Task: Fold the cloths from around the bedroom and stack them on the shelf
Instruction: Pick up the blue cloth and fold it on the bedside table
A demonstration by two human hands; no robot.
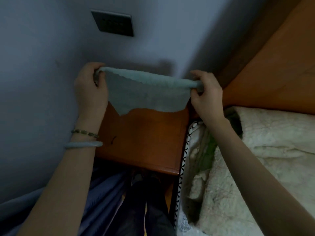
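Forearms reach fwd; left hand (90, 87) & right hand (206, 97) each pinch a top corner of the pale blue-green textured cloth (146, 94), held taut in air over the back edge of the orange-brown wooden bedside cabinet (144, 138). Advice: even tension both sides, level the uneven bottom hem, then fold.

No readable text, label, brand, number or sign. Dark wall switch plate (112, 23): too dim and blurred to make out any marking. Pale green cloth (146, 89): no legible print or tag. Small dark mark on the wooden nightstand (144, 135): not legible as a character.
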